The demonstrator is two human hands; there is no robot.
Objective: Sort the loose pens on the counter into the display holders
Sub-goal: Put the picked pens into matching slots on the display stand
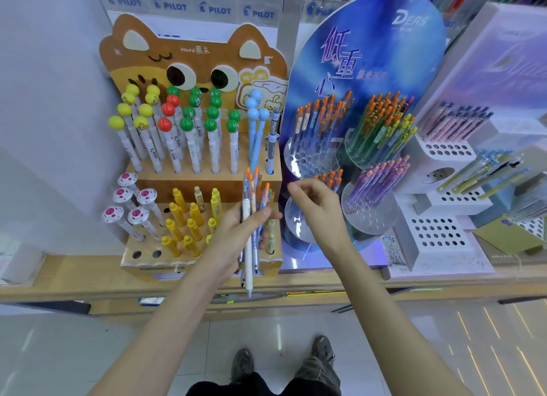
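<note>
My left hand (pixel 236 232) grips a bunch of pens (pixel 251 194) upright, orange clickers on top and tips hanging below my palm, in front of the brown cat-shaped holder (pixel 207 185). My right hand (pixel 318 206) hovers just right of the bunch with fingers loosely bent, holding nothing. It is in front of the blue round display (pixel 370 69) with clear tiered holders: orange-capped pens (pixel 322 123), green and yellow pens (pixel 384 129), purple pens (pixel 381 179). A lower clear holder (pixel 296 218) behind my right hand shows bare holes.
The cat-shaped holder carries ball-topped pens (pixel 177 123) and yellow pens (pixel 189 218), with two bare holes at its front left (pixel 146 254). White stepped racks (pixel 438 229) with pink and blue pens stand at the right. The wooden counter edge (pixel 88 289) runs below.
</note>
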